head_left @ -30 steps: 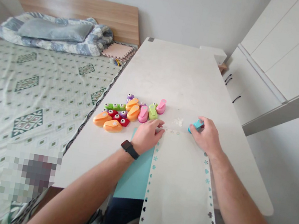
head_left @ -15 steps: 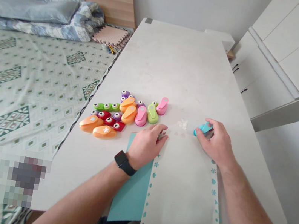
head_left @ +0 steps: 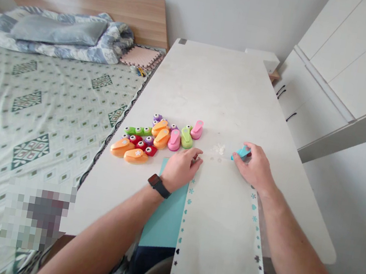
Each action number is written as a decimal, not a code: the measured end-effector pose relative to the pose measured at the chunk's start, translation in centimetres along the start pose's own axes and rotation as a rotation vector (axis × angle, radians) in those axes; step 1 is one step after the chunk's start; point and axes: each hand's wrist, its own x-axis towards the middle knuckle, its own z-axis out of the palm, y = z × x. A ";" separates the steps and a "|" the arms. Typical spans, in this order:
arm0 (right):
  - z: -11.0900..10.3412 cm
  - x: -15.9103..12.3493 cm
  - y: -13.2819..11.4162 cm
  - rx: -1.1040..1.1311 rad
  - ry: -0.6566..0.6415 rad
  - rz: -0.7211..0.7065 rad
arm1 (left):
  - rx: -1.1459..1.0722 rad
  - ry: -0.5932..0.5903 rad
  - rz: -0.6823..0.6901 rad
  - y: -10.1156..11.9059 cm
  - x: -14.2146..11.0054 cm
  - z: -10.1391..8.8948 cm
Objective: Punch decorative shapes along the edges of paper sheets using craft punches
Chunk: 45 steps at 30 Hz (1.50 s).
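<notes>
My right hand (head_left: 255, 168) is closed around a small teal paper punch (head_left: 240, 152) at the top right corner of a white sheet (head_left: 223, 223) with punched shapes along its edges. My left hand (head_left: 181, 167), a black watch on its wrist, rests with curled fingers on the sheet's top left corner, holding it flat. Under the sheet lies a teal sheet (head_left: 164, 220). Small white paper scraps (head_left: 218, 148) lie just beyond the sheet's top edge.
A cluster of several orange, pink, green, red and purple punches (head_left: 154, 139) sits on the white table (head_left: 212, 90) left of my hands. A bed with a folded quilt (head_left: 60, 32) runs along the left. White cabinets (head_left: 338, 65) stand on the right.
The view shifted down and back up; my hands stay on the sheet's top corners, the right still on the teal punch.
</notes>
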 end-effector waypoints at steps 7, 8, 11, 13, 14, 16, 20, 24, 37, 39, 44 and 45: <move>0.0 -0.3 0.4 0.024 0.009 -0.004 | 0.016 0.019 0.072 -0.1 -0.5 0.2; 0.0 -0.3 0.4 0.027 0.013 -0.007 | 0.013 0.022 0.076 -0.1 -0.6 0.3; 0.1 -0.3 0.7 0.026 0.024 -0.013 | -0.006 0.025 0.078 -0.2 -0.6 0.3; 0.1 -0.3 0.8 0.027 0.032 -0.011 | -0.016 0.022 0.075 -0.2 -0.6 0.2; 0.2 -0.3 0.8 0.030 0.035 -0.007 | -0.017 0.019 0.073 -0.2 -0.6 0.2; 0.2 -0.4 0.8 0.034 0.035 0.004 | -0.017 0.016 0.074 -0.2 -0.7 0.1; 0.2 -0.5 0.8 0.033 0.036 0.019 | -0.009 0.013 0.087 -0.2 -0.7 0.1; 0.1 -0.4 0.8 0.028 0.032 0.018 | -0.005 0.008 0.100 -0.3 -0.6 0.3; 0.4 -0.3 1.3 -0.017 0.019 0.007 | 0.016 -0.007 0.086 -0.3 -0.4 0.6; 0.4 -0.2 1.3 -0.021 0.017 0.004 | 0.020 -0.008 0.084 -0.3 -0.4 0.6; 0.4 -0.2 1.2 -0.026 0.014 0.005 | 0.037 -0.007 0.083 -0.1 -0.3 0.5; 0.4 -0.2 1.2 -0.025 0.012 0.005 | 0.042 -0.006 0.081 0.0 -0.3 0.5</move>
